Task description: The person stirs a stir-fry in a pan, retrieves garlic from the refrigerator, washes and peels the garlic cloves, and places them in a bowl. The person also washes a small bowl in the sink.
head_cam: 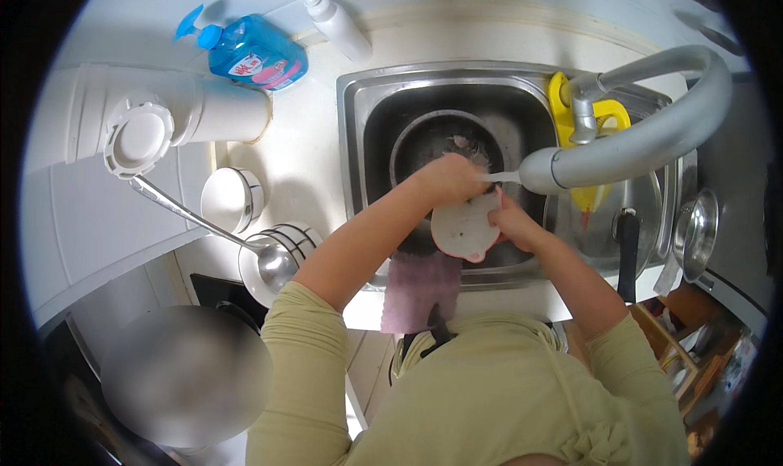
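Observation:
My right hand grips the edge of a white dish with a pink rim, thumb on the inside. The dish is tilted over the stainless steel sink, with a few dark specks on its inner face. My left hand is at the dish's far edge, with its fingers curled and partly hidden; I cannot tell whether it holds anything. Water runs from the grey faucet onto the left hand. Beneath, a dark round pan in the basin contains pale scraps.
A pink cloth drapes over the sink's front edge. To the left are stacked bowls, a ladle and a white pipe. Blue soap bottle stands behind. Right of the basin are a yellow holder and a glass lid.

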### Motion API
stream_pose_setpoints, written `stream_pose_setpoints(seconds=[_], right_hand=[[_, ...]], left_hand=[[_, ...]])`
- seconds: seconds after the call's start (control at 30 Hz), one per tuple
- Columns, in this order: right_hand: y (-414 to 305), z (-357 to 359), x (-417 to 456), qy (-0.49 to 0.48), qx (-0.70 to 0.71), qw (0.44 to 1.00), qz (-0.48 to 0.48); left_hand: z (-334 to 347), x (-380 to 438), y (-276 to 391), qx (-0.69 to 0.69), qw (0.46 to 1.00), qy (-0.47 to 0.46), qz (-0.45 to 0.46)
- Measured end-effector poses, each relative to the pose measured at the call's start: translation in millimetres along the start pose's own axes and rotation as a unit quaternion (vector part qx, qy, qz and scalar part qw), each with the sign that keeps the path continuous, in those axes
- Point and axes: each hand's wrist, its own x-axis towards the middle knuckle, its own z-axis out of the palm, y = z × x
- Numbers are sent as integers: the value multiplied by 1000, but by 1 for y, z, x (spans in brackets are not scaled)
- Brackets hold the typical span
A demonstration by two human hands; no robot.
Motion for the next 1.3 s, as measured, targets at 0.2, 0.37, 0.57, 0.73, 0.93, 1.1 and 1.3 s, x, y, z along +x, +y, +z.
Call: stream_pose_setpoints(seconds=[0.2, 0.37, 0.57, 0.73, 0.93, 1.1, 1.3], right_hand=[[3, 5, 2, 77, 33, 995, -47], [26, 0, 32, 196, 9, 962, -188], [42, -9, 55, 267, -14, 931, -247], [24, -1, 41, 315, -91, 870, -369], [11, 1, 20, 267, -322, 834, -361], [-6, -8, 18, 267, -251, 847, -384], [19, 14, 38, 253, 178, 861, -404]], left_hand=[[0, -6, -2, -103, 987, 93, -83], [54, -28, 11, -198, 875, 219, -384], [95, -14, 84, -792, 298, 293, -444], [123, -8, 42, -546, 645, 356, -400], [24, -8, 1, -168, 940, 197, -224], [41, -2, 6, -283, 837, 271, -381], [109, 22, 48, -568, 500, 524, -391]])
